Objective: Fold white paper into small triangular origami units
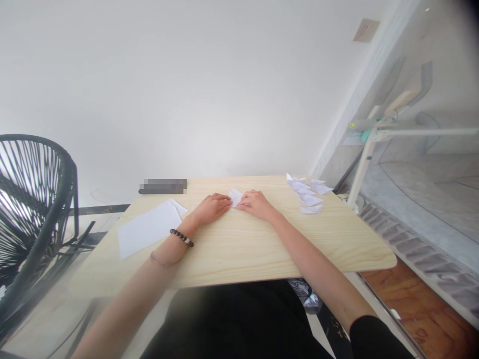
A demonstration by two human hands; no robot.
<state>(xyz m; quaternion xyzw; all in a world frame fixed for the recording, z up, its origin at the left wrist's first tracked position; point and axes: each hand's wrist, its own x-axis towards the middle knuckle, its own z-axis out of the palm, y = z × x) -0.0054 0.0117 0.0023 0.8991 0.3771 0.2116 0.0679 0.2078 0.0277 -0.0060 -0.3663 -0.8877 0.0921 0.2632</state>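
Observation:
A small piece of folded white paper [235, 195] lies on the pale wooden table between my hands. My left hand [214, 207], a dark bead bracelet at its wrist, has its fingers pressed together at the paper's left edge. From the other side, my right hand [257, 204] pinches the paper with bent fingers. The fingertips hide part of the folds. To the left of my left hand rest flat white sheets [149, 228]. Several folded paper pieces [305, 191] with pointed ends are grouped on the table's right side.
A dark object [162, 189], partly blurred out, lies at the table's [243, 254] back left. Behind the table is a white wall. A dark woven chair [37, 199] stands at left, and a white metal frame [364, 164] at right beside a bed with grey covering.

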